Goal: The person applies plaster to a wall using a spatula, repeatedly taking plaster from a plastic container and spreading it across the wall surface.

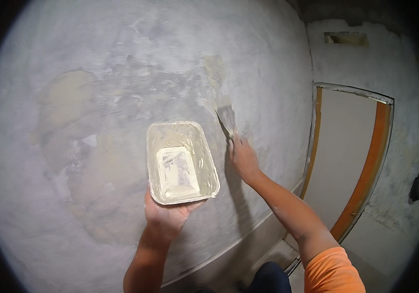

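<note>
From below, my left hand point(164, 215) grips a rectangular plastic tub point(153, 146), its open top tilted toward me. Pale cream filler smears the tub's walls and bottom. My right hand point(242, 154) is closed round the handle of a putty knife point(226, 116), most of the handle being hidden by the fingers. The wide blade lies against the grey wall point(268, 63), just right of the tub. Directly above the blade, a damp-looking cream streak of filler point(215, 71) marks the wall.
Larger beige patches point(68, 100) spread over the wall at left. A door point(339, 146) with an orange-edged frame stands to the right, below a small rectangular opening point(346, 38). A dark object point(417, 185) hangs at far right. My knee point(269, 279) shows at the bottom.
</note>
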Motion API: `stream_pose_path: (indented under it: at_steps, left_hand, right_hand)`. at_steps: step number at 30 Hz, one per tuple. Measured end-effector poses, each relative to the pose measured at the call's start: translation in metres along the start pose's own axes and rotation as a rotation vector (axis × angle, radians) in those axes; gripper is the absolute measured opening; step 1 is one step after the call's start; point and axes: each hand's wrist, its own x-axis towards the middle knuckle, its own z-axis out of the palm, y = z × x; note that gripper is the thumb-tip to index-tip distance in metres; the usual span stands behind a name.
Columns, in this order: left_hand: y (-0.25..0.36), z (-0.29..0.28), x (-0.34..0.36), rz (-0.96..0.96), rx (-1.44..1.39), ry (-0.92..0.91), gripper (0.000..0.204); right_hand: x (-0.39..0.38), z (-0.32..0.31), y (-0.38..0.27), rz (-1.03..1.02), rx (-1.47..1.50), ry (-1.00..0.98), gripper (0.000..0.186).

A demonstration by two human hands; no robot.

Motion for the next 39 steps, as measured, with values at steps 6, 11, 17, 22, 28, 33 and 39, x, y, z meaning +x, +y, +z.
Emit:
stream_pose_path:
  at_steps: [6, 11, 17, 22, 28, 33, 39]
  left_hand:
    - [0.001, -0.016, 0.0, -0.087, -0.198, 0.132, 0.068]
    - [0.003, -0.01, 0.001, -0.102, -0.208, 0.152, 0.063]
    - [0.001, 0.01, 0.007, -0.054, 0.062, 0.121, 0.053]
    - [0.005, -0.016, -0.004, -0.099, -0.178, 0.096, 0.051]
    - [0.006, -0.019, -0.001, 0.045, 0.991, -0.036, 0.052]
    - [0.009, -0.005, 0.003, -0.009, 0.455, 0.063, 0.055]
    - [0.017, 0.003, 0.007, -0.208, -0.141, 0.258, 0.058]
  right_hand:
    - [-0.03, -0.028, 0.031, -0.05, 0.051, -0.047, 0.042]
    - [0.05, -0.04, 0.011, -0.15, 0.194, 0.19, 0.032]
    - [0.082, -0.012, -0.036, 0.066, 0.099, 0.136, 0.039]
    - [-0.045, 0.043, 0.001, 0.042, 0.088, -0.027, 0.048]
    - [-0.058, -0.04, 0.019, 0.084, 0.019, -0.193, 0.044]
    - [0.056, -0.088, -0.036, -0.032, 0.157, 0.046, 0.038]
    - [0.124, -0.08, -0.083, -0.056, 0.113, 0.06, 0.039]
